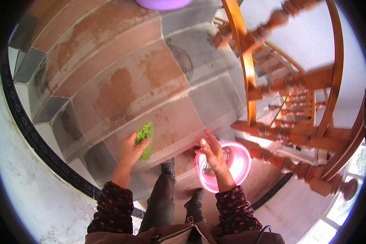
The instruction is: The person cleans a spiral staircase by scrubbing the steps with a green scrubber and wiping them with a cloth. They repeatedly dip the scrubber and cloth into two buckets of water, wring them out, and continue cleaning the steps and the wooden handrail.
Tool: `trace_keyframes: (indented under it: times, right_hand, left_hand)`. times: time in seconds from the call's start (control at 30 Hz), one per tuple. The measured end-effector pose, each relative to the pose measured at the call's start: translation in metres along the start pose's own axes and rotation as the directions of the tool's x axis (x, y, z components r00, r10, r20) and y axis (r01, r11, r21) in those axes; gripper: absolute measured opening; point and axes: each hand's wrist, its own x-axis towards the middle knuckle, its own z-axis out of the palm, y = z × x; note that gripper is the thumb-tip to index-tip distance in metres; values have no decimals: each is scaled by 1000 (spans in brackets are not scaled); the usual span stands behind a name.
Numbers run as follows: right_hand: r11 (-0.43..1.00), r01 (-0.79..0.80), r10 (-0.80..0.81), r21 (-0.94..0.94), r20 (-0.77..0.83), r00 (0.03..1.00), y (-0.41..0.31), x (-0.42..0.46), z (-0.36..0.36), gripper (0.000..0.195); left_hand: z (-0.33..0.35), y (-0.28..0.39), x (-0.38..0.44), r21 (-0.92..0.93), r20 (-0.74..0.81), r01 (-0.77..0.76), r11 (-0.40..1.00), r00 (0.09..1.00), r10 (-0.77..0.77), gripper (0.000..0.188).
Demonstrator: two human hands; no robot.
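Note:
In my left hand [131,148] is a green scrubbing brush [146,140], its bristles facing right, over the tiled stairs. My right hand [214,152] holds nothing; its fingers are spread above the rim of a pink plastic basin [246,166]. Liquid shows inside the basin, partly hidden by my hand and wrist. Before me rise stair treads of reddish and grey tile, and dark wet patches [117,87] mark one tread [167,67].
A purple basin [164,3] stands higher up the stairs at the top edge. Turned wooden balusters and a handrail [244,55] run along the right. On the left, a white wall [24,183] meets a dark patterned skirting border [38,145]. My shoes [168,167] are on the lower steps.

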Motion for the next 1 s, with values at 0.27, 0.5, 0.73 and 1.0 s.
trace_keyframes:
  times: [0.27, 0.5, 0.73, 1.0]
  right_hand:
    - [976, 83, -89, 201, 20, 996, -184, 166, 102, 101]
    - [938, 36, -17, 346, -56, 998, -346, 333, 123, 126]
    - [870, -58, 53, 490, 24, 998, -346, 372, 148, 38]
    - [863, 17, -1, 506, -32, 999, -314, 318, 129, 33]
  left_hand:
    - [-101, 20, 148, 817, 67, -101, 568, 995, 80, 74]
    - [-58, -18, 199, 870, 84, 34, 492, 973, -216, 92]
    - [-68, -23, 201, 870, 96, 52, 490, 958, -271, 93]
    - [-67, -3, 200, 876, 67, 122, 466, 927, -369, 95]
